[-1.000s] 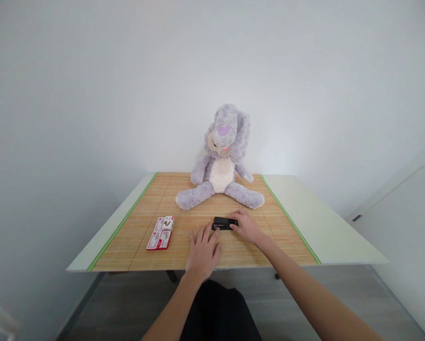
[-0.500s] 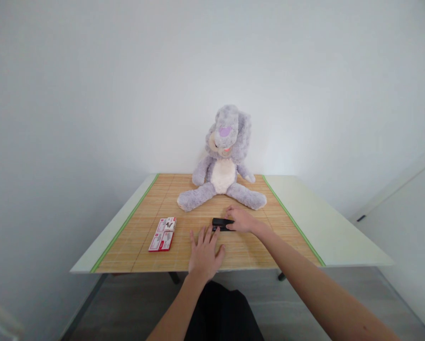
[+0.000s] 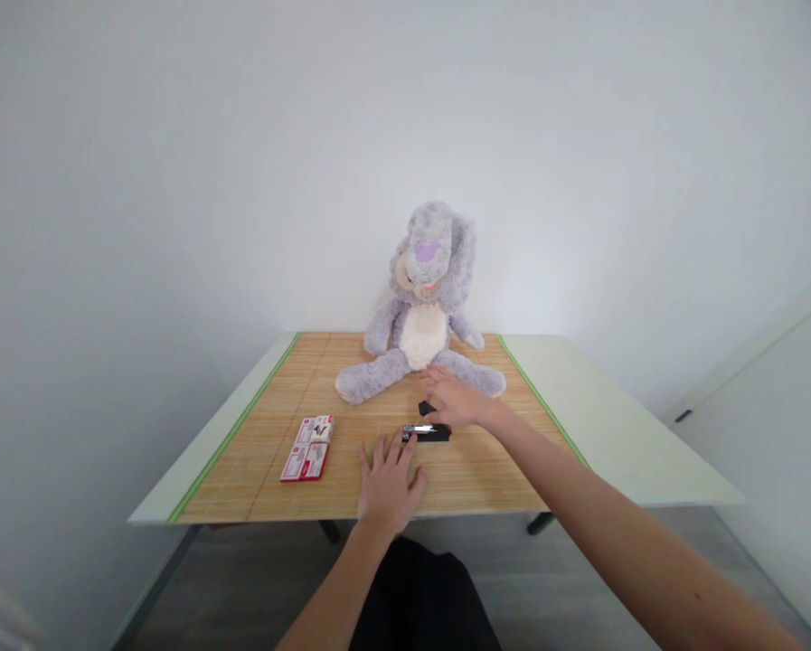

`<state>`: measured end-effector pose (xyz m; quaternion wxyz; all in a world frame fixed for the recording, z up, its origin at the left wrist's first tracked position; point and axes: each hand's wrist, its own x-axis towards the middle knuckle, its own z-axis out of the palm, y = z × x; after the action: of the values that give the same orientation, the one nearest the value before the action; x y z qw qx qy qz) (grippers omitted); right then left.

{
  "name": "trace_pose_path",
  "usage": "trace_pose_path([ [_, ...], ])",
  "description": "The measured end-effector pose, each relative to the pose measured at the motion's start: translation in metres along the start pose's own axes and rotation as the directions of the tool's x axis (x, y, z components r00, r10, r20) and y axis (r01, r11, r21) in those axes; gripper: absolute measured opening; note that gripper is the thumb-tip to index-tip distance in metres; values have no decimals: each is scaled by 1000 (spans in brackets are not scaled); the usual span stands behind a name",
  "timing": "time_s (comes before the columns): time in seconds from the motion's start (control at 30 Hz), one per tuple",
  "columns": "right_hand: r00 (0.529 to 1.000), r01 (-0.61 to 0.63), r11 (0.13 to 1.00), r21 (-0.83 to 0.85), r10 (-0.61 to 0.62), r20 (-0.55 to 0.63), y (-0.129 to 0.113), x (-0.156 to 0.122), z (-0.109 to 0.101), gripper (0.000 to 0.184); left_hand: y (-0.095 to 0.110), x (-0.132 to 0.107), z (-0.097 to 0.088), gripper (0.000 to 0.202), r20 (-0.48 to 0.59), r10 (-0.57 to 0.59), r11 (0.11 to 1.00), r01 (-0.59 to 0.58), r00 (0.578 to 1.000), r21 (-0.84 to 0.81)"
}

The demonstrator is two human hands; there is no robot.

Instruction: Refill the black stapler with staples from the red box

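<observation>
A black stapler (image 3: 429, 434) lies on the bamboo mat (image 3: 269, 443) with its shiny metal rail showing. Its black top arm is swung up and back, and my right hand (image 3: 457, 401) is closed on that arm just above the base. My left hand (image 3: 386, 479) rests flat on the mat with fingers spread, its fingertips at the stapler's left end. Red and white staple boxes (image 3: 306, 448) lie to the left of my left hand.
A grey plush rabbit (image 3: 422, 312) sits at the back of the mat against the white wall. The pale table (image 3: 615, 425) extends bare to the right of the mat's green edge. A white cabinet stands at the far right.
My right hand rose and drew back toward the rabbit, swinging the stapler's top arm up and baring the metal rail. My left hand stayed flat on the mat.
</observation>
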<state>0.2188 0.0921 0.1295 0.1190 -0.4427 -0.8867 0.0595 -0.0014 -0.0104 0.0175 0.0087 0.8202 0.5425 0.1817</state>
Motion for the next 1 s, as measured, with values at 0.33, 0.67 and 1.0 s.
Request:
trace_pose_path([
  [0.33,962,-259,955,146,269,-47,45,-89,-25,26,2,-1,0,62,-19,-9,1000,9,1000,-12],
  [0.67,861,-427,820,380,498,-106,58,-141,39,34,0,-1,3,63,-3,-15,1000,15,1000,-18],
  [1.0,790,-413,747,521,578,-204,32,-150,77,56,-2,-2,1,60,-18,-24,1000,23,1000,-14],
])
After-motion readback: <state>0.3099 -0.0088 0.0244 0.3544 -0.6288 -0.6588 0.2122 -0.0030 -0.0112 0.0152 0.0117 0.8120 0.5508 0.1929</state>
